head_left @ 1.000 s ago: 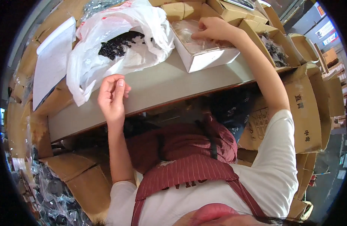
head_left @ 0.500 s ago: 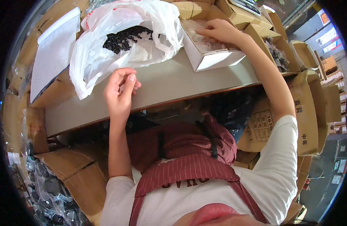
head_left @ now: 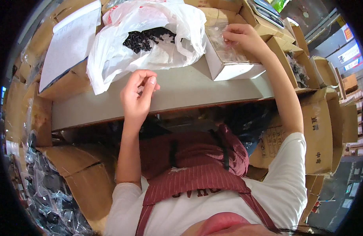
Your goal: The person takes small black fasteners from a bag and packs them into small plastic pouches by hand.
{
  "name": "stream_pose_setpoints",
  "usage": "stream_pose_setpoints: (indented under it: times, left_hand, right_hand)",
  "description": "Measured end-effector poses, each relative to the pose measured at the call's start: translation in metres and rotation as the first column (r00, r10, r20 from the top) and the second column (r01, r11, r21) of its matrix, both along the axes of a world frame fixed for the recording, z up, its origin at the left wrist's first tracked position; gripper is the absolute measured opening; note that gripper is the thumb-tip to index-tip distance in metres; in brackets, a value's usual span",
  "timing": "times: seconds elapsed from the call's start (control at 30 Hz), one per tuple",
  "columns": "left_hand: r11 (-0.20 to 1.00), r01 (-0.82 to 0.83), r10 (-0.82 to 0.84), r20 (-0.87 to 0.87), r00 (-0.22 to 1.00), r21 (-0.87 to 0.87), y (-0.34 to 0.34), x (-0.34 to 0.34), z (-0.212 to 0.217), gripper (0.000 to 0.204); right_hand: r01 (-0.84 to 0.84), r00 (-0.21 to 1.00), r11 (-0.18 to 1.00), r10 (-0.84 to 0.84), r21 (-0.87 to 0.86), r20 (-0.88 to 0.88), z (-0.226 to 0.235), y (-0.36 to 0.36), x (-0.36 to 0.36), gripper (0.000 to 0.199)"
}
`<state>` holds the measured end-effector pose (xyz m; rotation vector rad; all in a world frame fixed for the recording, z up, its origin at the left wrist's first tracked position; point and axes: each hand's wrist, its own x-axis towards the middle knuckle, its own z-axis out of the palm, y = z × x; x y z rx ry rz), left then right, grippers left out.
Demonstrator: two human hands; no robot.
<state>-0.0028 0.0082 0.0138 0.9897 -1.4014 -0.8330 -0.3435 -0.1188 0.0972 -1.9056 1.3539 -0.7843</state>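
My left hand hovers over the grey tabletop, fingers curled together, thumb against fingertips; what it pinches is too small to see. Just beyond it lies an open white plastic bag with a heap of small black parts inside. My right hand reaches into a white cardboard box at the far right and grips clear plastic bags stacked in it.
A white sheet on a cardboard box lies at the far left. Brown cartons crowd the right side and the floor at the left. Clear bags of dark parts lie at the lower left.
My left hand has moved up and to the right, nearer the white bag. My right hand stays in the box, fingering the clear bags. The view has shifted slightly.
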Motion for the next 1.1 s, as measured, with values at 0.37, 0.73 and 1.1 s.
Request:
stream_pose_setpoints:
  times: [0.37,0.73,1.1]
  left_hand:
    - [0.961,0.21,-0.194,0.105,0.975,-0.177,-0.003,0.0,0.007,0.053]
    - [0.974,-0.198,0.202,0.029,0.979,-0.109,0.0,-0.007,-0.004,0.013]
    - [0.961,-0.245,0.255,0.074,0.964,-0.126,-0.006,0.001,-0.006,0.007]
  right_hand:
    - [-0.455,0.886,0.773,0.445,-0.441,-0.134,-0.018,0.112,0.111,0.009]
    - [-0.235,0.937,0.785,0.025,-0.574,-0.349,-0.063,0.009,0.202,0.03]
    - [-0.125,0.475,0.984,-0.05,-0.124,-0.878,-0.074,-0.151,0.21,0.054]
